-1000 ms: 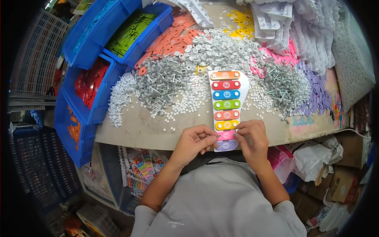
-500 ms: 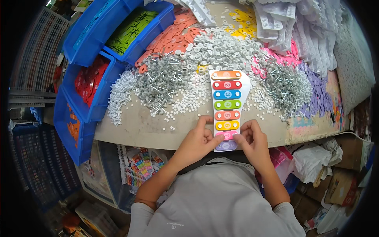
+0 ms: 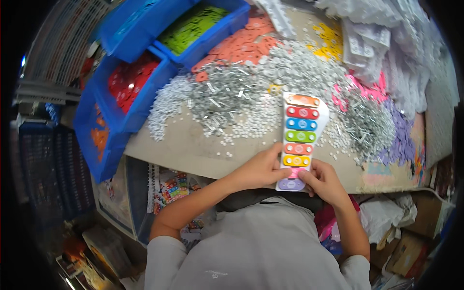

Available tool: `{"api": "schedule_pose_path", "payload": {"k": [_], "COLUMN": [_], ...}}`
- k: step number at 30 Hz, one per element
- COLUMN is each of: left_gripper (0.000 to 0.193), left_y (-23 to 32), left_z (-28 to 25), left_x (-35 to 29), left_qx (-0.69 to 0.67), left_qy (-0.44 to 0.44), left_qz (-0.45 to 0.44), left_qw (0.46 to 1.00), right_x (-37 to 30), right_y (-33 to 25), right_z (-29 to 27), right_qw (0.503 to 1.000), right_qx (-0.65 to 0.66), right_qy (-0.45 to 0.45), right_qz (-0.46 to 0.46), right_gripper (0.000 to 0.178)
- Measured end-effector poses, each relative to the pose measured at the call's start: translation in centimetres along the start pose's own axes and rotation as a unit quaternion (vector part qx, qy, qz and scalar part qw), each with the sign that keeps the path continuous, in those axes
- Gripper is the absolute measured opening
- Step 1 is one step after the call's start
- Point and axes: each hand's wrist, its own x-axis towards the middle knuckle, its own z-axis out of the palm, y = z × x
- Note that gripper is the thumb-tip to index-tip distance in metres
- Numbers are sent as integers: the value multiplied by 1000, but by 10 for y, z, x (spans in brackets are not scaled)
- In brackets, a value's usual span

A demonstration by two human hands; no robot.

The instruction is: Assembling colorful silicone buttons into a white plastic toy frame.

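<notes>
A toy xylophone (image 3: 300,137) with a white base and several coloured bars stretches away from me at the table's front edge. My left hand (image 3: 263,169) grips its left side near the close end, thumb on the pink bar (image 3: 296,172). On the opposite side my right hand (image 3: 327,181) is closed around the edge, its thumb also pressing that pink bar. The fingers under the base are partly hidden. A purple bar (image 3: 291,184) lies nearest my body, and an orange one (image 3: 303,100) sits at the far end.
Heaps of metal pins (image 3: 224,96), white washers (image 3: 295,63) and coral bars (image 3: 241,41) cover the table. Blue bins (image 3: 166,72) hold green, red and orange pieces at left. White plastic bases (image 3: 365,48) are piled at far right, above purple bars (image 3: 398,135).
The whole view has turned and shifted, so the table contents appear farther right. Both hands still hold the xylophone, thumbs on the pink bar; the right fingers have curled lower along its edge.
</notes>
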Motion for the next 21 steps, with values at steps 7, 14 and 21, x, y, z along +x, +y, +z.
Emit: {"api": "schedule_pose_path", "payload": {"k": [7, 14, 21], "left_gripper": [56, 16, 17], "left_y": [0, -7, -15], "left_z": [1, -76, -154], "left_x": [-15, -53, -69], "left_qx": [38, 390, 509], "left_qy": [19, 463, 547], "left_qz": [6, 213, 58], "left_qw": [999, 767, 662], "right_x": [-2, -8, -4], "right_y": [2, 20, 36], "right_z": [-1, -1, 1], "right_qw": [1000, 971, 964], "right_qx": [2, 131, 116], "right_qy": [29, 179, 202], "right_qz": [-2, -88, -127], "right_gripper": [18, 23, 18]}}
